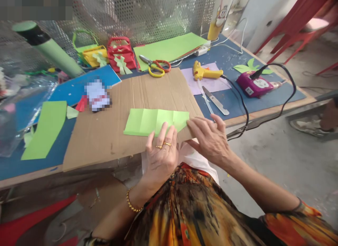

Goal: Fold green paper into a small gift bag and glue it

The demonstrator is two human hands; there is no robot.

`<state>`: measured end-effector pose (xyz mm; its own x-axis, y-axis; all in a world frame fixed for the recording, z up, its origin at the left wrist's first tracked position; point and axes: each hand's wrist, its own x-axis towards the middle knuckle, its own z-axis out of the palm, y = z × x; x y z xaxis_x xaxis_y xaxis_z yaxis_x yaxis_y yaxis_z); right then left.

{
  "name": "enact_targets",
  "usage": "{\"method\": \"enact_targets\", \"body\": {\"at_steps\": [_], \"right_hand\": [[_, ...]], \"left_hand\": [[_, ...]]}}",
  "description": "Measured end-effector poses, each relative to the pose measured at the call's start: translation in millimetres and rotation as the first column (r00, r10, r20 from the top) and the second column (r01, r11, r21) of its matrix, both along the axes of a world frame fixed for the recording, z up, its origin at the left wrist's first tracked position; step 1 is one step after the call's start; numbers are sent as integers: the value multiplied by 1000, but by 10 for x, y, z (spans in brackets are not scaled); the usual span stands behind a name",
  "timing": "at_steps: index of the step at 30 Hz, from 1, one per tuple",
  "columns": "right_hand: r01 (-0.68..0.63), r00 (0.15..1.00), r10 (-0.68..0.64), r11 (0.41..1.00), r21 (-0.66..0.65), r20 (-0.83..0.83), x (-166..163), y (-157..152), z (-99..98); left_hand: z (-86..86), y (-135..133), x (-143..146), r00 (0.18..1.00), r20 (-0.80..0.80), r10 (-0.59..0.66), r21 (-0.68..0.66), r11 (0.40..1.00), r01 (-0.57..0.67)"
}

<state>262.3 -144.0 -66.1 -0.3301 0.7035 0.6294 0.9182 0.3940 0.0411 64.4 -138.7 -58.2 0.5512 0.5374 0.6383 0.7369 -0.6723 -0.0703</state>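
Note:
A light green paper strip (pixel 149 120) with several upright creases lies on a brown cardboard sheet (pixel 105 147). One narrow fold runs along its bottom edge. My left hand (pixel 163 154), wearing rings, rests on the strip's lower edge with fingers stretched out and its thumb hidden. At the strip's right end, my right hand (pixel 210 138) has its fingers bent over the corner, thumb lower down; the paper's end is partly covered there. Scissors (pixel 155 68) with yellow and orange handles lie at the cardboard's far edge.
A yellow glue gun (pixel 207 72), a knife blade (pixel 216 100) and a purple power box (pixel 255 84) with a looping black cable lie to the right. Small red (pixel 120 55) and yellow paper bags (pixel 95 56) stand behind. Another green strip (pixel 46 128) lies left, near a green bottle (pixel 50 48).

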Motion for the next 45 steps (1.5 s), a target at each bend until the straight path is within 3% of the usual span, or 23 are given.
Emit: {"method": "enact_targets", "body": {"at_steps": [3, 8, 19, 28, 36, 45], "right_hand": [[27, 1000, -27, 1000, 5, 1, 61, -13, 16], [-169, 982, 175, 982, -83, 68, -43, -32, 15], [-179, 982, 185, 978, -104, 47, -68, 10, -3], [-193, 980, 197, 976, -95, 33, -63, 42, -37], [-198, 980, 199, 978, -73, 13, -84, 25, -97], [-195, 981, 195, 978, -79, -4, -78, 68, -55]], "left_hand": [[1, -3, 26, 1000, -5, 3, 14, 1000, -3], [10, 3, 33, 999, -44, 18, 50, 999, -16], [59, -79, -123, 973, -230, 21, 79, 997, -3], [175, -6, -132, 999, 8, -46, 11, 999, 46], [25, 90, -52, 996, -70, -50, 34, 998, 52], [-20, 58, -6, 994, -109, 3, 25, 1000, 0]]}}
